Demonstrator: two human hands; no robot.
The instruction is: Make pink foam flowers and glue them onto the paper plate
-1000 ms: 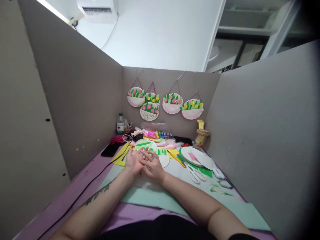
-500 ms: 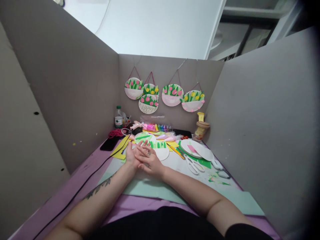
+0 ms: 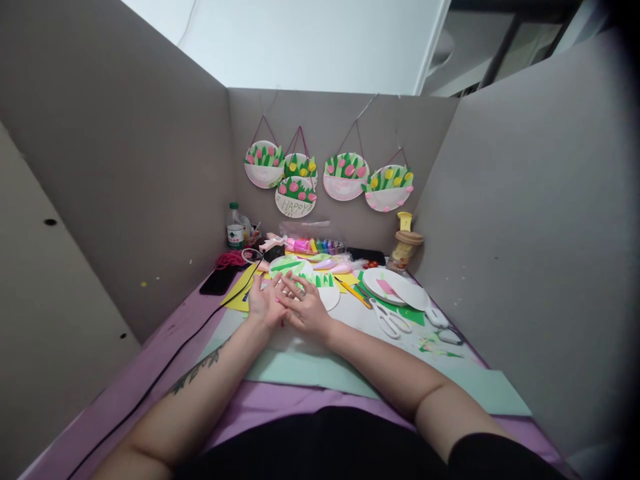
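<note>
My left hand (image 3: 263, 302) lies palm up over the work mat, its fingers stretched out. Across that palm rests my right hand (image 3: 309, 311), its fingers spread and pointing forward-left. A small pink lump (image 3: 279, 300), clay-like, shows between the right fingers and the left palm; most of the contact is hidden. Just beyond the fingertips lies a white paper plate piece (image 3: 327, 297) with green paper leaves along its straight edge. Behind it sits a round plate (image 3: 290, 267) with green strips.
White scissors (image 3: 391, 321), a yellow cutter (image 3: 356, 293) and stacked paper plates (image 3: 376, 287) lie right. A black cable (image 3: 187, 340) crosses the left side near a phone (image 3: 217, 281). Decorated plates (image 3: 345, 187) hang on the back panel; a bottle (image 3: 235, 230) stands back left.
The right hand has shifted slightly over the left palm, and a bit of pink now shows between them. The camera view has tilted a little downward.
</note>
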